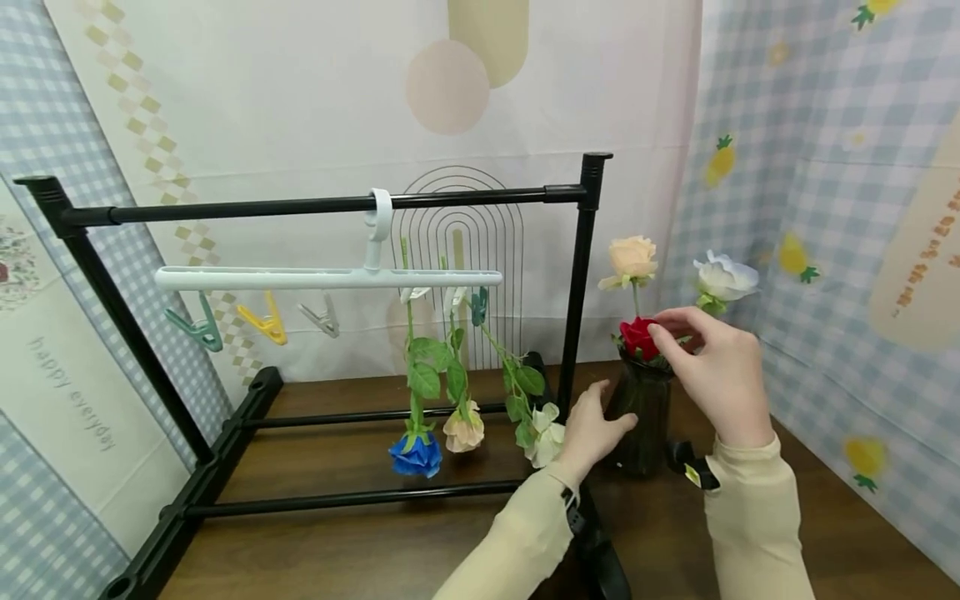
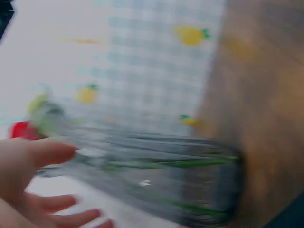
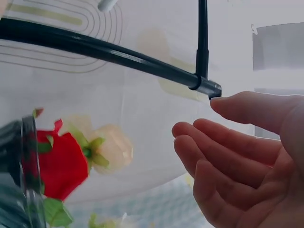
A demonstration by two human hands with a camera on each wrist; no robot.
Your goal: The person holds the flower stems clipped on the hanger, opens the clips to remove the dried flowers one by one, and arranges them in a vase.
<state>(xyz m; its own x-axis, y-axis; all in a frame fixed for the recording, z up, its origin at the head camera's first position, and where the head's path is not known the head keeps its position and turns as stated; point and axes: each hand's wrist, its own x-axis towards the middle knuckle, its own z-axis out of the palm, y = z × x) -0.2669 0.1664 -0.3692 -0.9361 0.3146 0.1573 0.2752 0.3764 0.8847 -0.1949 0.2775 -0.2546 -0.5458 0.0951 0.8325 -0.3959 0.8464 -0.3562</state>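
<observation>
A dark glass vase (image 1: pixel 639 417) stands right of the rack, holding a red rose (image 1: pixel 639 337), a peach rose (image 1: pixel 632 260) and a white rose (image 1: pixel 724 277). Beside the vase, my left hand (image 1: pixel 592 429) has its thumb and fingers spread; in the left wrist view, the thumb overlaps the vase (image 2: pixel 190 175) near its neck, and contact is unclear. Level with the red rose is my right hand (image 1: pixel 716 367). The right wrist view shows that hand (image 3: pixel 247 161) apart from the red rose (image 3: pixel 64 164), with loosely bent fingers and nothing between them.
A black rack (image 1: pixel 300 206) carries a pale hanger (image 1: pixel 322 278). From its clips a blue rose (image 1: pixel 417 456), a peach rose (image 1: pixel 465 429) and a white flower (image 1: pixel 546 437) hang upside down. Green (image 1: pixel 202 329), yellow (image 1: pixel 266 319) and grey clips (image 1: pixel 322 317) hang at its left.
</observation>
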